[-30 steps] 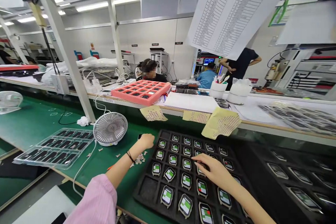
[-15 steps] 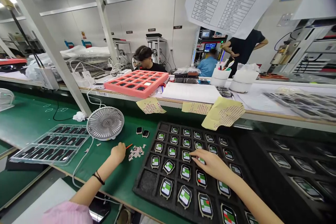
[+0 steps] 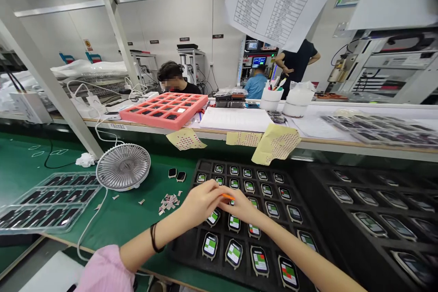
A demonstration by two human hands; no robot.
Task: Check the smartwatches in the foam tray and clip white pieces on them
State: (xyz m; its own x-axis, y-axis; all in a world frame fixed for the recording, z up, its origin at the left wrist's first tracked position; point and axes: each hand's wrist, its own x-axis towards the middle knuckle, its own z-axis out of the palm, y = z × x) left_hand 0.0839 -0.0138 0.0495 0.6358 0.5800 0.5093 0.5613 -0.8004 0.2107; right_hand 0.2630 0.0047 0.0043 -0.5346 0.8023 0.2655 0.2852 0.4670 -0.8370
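Note:
My left hand (image 3: 202,200) and my right hand (image 3: 242,205) meet over the black foam tray (image 3: 186,255), their fingertips touching. A thin orange stick (image 3: 227,196) shows between them; my left fingers are closed around it. The right fingers are bent and pressed together, and whatever they hold is hidden behind the hands. Beneath and around them, smartwatches with lit green-and-white screens sit in the tray's compartments, such as a smartwatch (image 3: 234,253) near the front. A few screens also show red, as on another smartwatch (image 3: 288,273).
Small pale label pieces (image 3: 169,202) lie in a pile left of the tray, with two dark-screened watches (image 3: 177,174) behind. A grey fan (image 3: 123,166) and clear plastic tray (image 3: 51,200) stand at left. More watches fill a second black tray (image 3: 345,232). A shelf holds a pink foam tray (image 3: 150,122).
My left hand has moved right from beside the label pile, bringing the orange stick over the tray to meet my right hand. My right hand has drawn slightly left. The camera view has shifted right.

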